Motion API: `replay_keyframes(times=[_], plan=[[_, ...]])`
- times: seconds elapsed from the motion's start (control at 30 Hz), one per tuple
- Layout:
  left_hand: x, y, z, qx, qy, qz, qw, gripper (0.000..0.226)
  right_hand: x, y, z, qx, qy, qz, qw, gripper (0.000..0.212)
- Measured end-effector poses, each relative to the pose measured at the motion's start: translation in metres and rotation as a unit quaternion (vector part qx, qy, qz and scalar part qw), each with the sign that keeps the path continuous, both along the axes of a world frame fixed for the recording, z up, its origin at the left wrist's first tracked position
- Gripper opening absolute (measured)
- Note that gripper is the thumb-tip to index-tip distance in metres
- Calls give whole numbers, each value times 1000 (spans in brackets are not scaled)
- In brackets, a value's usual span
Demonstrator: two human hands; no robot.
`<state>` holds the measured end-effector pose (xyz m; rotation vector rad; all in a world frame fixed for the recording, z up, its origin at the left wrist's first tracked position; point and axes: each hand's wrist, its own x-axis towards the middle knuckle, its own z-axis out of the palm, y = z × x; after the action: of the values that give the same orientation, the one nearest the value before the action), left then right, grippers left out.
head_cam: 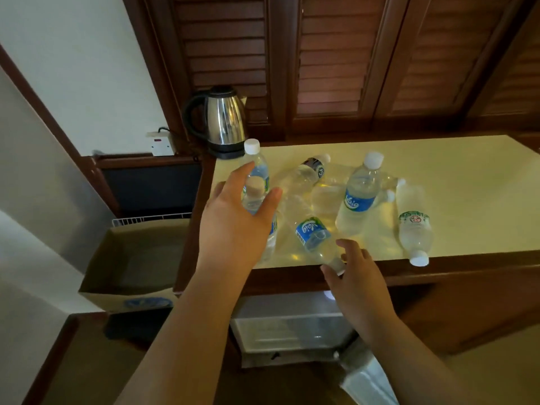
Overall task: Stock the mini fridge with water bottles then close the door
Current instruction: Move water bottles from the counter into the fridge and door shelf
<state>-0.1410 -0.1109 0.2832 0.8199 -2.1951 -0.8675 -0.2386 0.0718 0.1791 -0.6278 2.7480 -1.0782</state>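
Head view: the left hand [236, 217] reaches with fingers spread around an upright bottle [257, 206] near the desk's [453, 182] front left corner, not yet gripping. The right hand [359, 276], fingers loose, touches the cap end of a lying bottle [312, 232] at the front edge. The other bottles stand or lie mid-desk; one [415, 229] overhangs the front edge and could roll off if jostled. The mini fridge [292, 328] sits open below.

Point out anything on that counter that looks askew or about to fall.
The green-labelled bottle lies on its side with its cap past the counter's front edge. Several other bottles lie tipped over; the blue-labelled bottle lies slanted, neck by the right hand.
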Motion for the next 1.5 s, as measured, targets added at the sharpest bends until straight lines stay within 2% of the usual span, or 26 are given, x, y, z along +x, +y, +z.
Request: replay_keyframes(times=[0.17, 0.3, 0.47, 0.57, 0.67, 0.83, 0.93, 1.07, 1.3, 1.5], plan=[[-3, -7, -1, -37, -13, 9, 999, 35, 4, 2, -3, -20, 16, 20, 999, 47], [25, 14, -1, -71, 12, 9, 997, 34, 21, 22, 9, -100, 124, 26, 987, 27], [93, 73, -6, -82, 77, 48, 992, 33, 44, 68, 25, -159, 245, 85, 953, 28], [131, 115, -16, -73, 87, 68, 991, 38, 62, 101, 27, -187, 267, 102, 940, 22], [159, 152, -49, -22, 96, 72, 993, 38, 77, 128, 9, -190, 230, 122, 947, 22], [178, 195, -123, 30, 56, 106, 992, 30, 104, 154, -69, -147, 89, 167, 971, 22], [174, 194, -181, 60, 3, 95, 994, 28, 112, 155, -129, -101, 41, 171, 979, 23], [157, 169, -267, 120, -48, 84, 988, 29, 100, 138, -209, -31, 22, 184, 982, 17], [113, 132, -411, 91, -117, 90, 985, 29, 71, 87, -354, 44, -2, 151, 987, 16], [76, 99, -526, 113, -90, 96, 985, 30, 25, 40, -455, 77, -12, 145, 986, 20]])
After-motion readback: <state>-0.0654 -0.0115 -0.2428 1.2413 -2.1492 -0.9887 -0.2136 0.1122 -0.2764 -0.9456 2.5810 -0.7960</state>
